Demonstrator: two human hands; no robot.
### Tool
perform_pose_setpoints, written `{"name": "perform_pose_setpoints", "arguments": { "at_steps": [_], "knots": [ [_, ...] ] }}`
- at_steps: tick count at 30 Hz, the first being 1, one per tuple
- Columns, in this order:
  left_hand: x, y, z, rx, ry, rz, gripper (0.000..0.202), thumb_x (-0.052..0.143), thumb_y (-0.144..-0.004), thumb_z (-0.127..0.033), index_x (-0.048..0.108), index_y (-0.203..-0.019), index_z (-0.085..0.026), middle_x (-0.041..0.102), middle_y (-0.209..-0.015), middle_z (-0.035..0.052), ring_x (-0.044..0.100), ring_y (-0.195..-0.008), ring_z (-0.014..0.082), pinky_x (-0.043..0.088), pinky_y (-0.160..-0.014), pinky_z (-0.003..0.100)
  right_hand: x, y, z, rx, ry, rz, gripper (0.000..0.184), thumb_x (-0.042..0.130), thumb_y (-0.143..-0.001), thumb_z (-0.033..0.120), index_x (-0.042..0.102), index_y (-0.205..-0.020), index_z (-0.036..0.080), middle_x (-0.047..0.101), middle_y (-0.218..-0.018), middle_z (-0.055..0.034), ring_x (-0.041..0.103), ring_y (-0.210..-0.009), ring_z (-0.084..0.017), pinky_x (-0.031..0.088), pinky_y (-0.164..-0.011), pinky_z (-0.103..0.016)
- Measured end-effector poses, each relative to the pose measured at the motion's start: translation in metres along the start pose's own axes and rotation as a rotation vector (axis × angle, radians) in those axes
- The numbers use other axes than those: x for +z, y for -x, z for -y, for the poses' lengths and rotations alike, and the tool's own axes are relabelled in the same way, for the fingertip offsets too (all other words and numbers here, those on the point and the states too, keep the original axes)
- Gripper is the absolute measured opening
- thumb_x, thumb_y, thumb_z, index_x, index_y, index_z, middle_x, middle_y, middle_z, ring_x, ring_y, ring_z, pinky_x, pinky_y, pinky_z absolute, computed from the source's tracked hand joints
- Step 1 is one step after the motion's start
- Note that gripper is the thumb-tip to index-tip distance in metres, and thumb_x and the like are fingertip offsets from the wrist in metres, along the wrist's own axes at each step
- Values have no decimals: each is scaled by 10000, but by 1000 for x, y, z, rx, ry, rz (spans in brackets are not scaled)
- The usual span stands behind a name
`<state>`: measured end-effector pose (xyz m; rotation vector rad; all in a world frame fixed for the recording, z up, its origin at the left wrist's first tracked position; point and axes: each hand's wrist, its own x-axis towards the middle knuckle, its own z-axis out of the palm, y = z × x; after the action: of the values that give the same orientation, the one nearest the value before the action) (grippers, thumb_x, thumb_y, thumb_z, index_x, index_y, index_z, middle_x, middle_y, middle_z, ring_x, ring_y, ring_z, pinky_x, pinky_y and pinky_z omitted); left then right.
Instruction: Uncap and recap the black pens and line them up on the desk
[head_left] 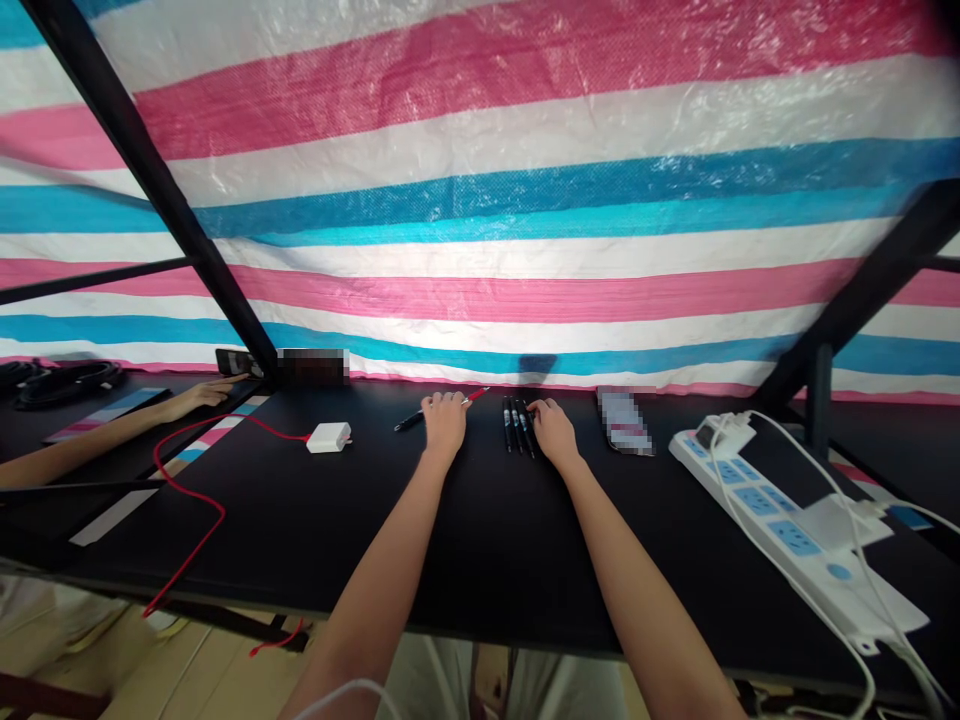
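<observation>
Both my arms reach forward over a black table [487, 530]. My left hand [444, 420] lies knuckles-up on a pen with a black body and a red end [409, 419]; its fingers curl down over the pen. My right hand [553, 428] rests beside a small row of black pens [517, 424], its curled fingers touching the rightmost one. The pens lie side by side, pointing away from me.
A white charger [328, 437] with a red cable [196, 505] lies to the left. A phone [625, 420] sits right of my right hand. A white power strip [780, 520] with plugs runs along the right. Another person's arm [112, 430] reaches in at far left. A striped tarp [525, 200] hangs behind.
</observation>
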<state>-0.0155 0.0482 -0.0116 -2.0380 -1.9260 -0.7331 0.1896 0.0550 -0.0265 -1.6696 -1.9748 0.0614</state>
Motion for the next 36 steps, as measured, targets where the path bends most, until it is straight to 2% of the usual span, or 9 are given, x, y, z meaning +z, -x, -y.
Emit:
{"name": "perform_pose_setpoints", "arguments": {
  "at_steps": [6, 11, 15, 20, 23, 25, 31, 33, 36],
  "knots": [
    [3, 1, 13, -74, -135, -6, 189, 449, -843, -282, 616, -849, -195, 584, -890, 103, 427, -931, 266, 258, -870, 441, 2, -1, -4, 8, -50, -19, 300, 379, -782, 69, 580, -977, 176, 505, -979, -73, 474, -935, -176, 382, -755, -255],
    [0, 2, 16, -141, -178, 9, 180, 452, -836, -252, 611, -832, -168, 571, -874, 115, 418, -938, 275, 255, -869, 444, 5, -2, -7, 8, -62, -48, 324, 380, -756, 49, 570, -993, 161, 485, -995, -82, 464, -940, -181, 383, -753, -259],
    [-6, 1, 16, -217, -178, 48, 196, 398, -840, -178, 590, -862, -146, 556, -898, 133, 412, -959, 283, 254, -864, 449, 5, -1, -6, 40, -17, -78, 307, 407, -767, 82, 542, -1032, 159, 479, -1000, -89, 462, -935, -187, 380, -718, -254],
    [-7, 3, 15, -231, -203, -3, 291, 330, -804, -61, 567, -946, -152, 516, -973, 130, 411, -955, 268, 265, -865, 434, 0, 3, -2, 152, 115, -127, 235, 445, -800, 181, 509, -1024, 147, 480, -987, -107, 461, -923, -212, 381, -682, -268],
    [-5, 4, 9, -177, -131, -37, 331, 354, -791, -51, 539, -1031, -183, 493, -1018, 110, 413, -961, 252, 279, -866, 412, -3, 4, 3, 206, 196, -131, 184, 434, -827, 255, 513, -930, 123, 482, -981, -136, 467, -925, -240, 393, -668, -288],
    [-3, 4, 2, -115, -40, -31, 319, 378, -816, -103, 513, -1085, -208, 478, -1057, 99, 409, -980, 244, 294, -863, 397, -4, 5, 6, 227, 241, -123, 186, 431, -830, 267, 511, -901, 115, 486, -982, -153, 477, -920, -252, 402, -659, -295],
    [1, 7, -26, 258, 269, 198, 319, 408, -863, -365, 479, -1158, -268, 472, -1046, 51, 432, -985, 196, 352, -845, 324, -5, 4, 12, 244, 320, -71, 187, 402, -824, 214, 519, -909, 95, 518, -931, -172, 527, -868, -248, 434, -626, -298],
    [1, 9, -32, 328, 322, 261, 333, 404, -858, -413, 491, -1155, -289, 483, -1004, 40, 447, -963, 188, 365, -828, 312, -4, 4, 14, 239, 333, -39, 198, 404, -821, 212, 524, -916, 87, 526, -919, -175, 536, -866, -250, 445, -620, -302],
    [1, 10, -35, 369, 355, 291, 327, 398, -853, -447, 528, -1117, -305, 492, -980, 33, 458, -953, 188, 372, -816, 314, -3, 4, 18, 233, 335, 0, 205, 413, -815, 194, 530, -932, 72, 534, -922, -186, 546, -877, -254, 457, -621, -304]
  ]
}}
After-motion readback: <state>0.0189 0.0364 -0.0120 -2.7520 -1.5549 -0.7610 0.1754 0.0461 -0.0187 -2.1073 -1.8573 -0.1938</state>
